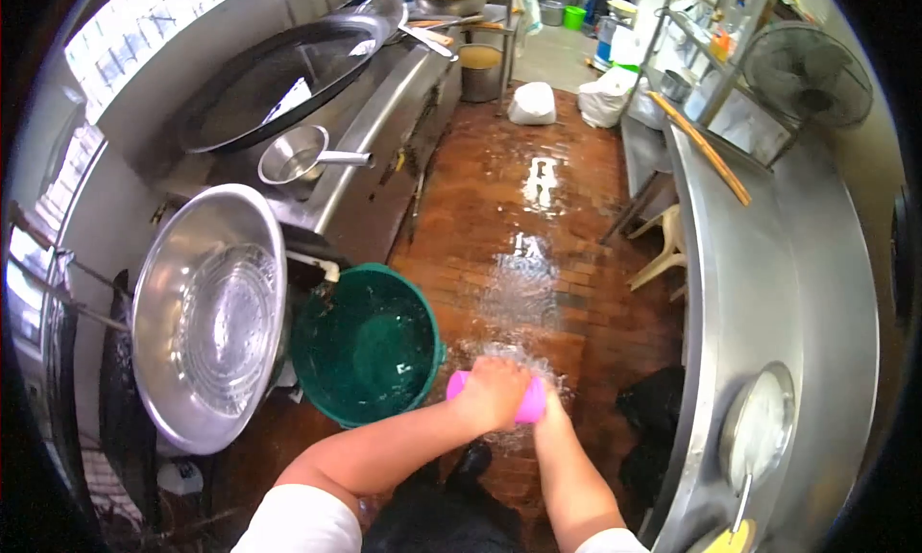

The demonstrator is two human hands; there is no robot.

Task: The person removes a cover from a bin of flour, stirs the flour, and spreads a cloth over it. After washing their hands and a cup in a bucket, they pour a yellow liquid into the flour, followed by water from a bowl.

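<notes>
My left hand (495, 392) is closed around a bright pink plastic container (531, 400), tilted low over the wet floor. At its right end, my right hand (550, 406) also grips the container, with its fingers partly hidden. Water (519, 356) splashes and spreads across the brick-coloured tiles just beyond my hands. Left of them stands a green plastic tub (370, 347) with what looks like a little water at the bottom. A large metal basin (226, 318) sits tilted beside the tub.
A stove counter on the left bears a huge wok (279, 83) and a metal saucepan (293, 156). Along the right runs a steel counter (754, 265) with a wooden stick (701, 150) and a pan (759, 428). A plastic stool (661, 246) and white bags (533, 104) stand farther off.
</notes>
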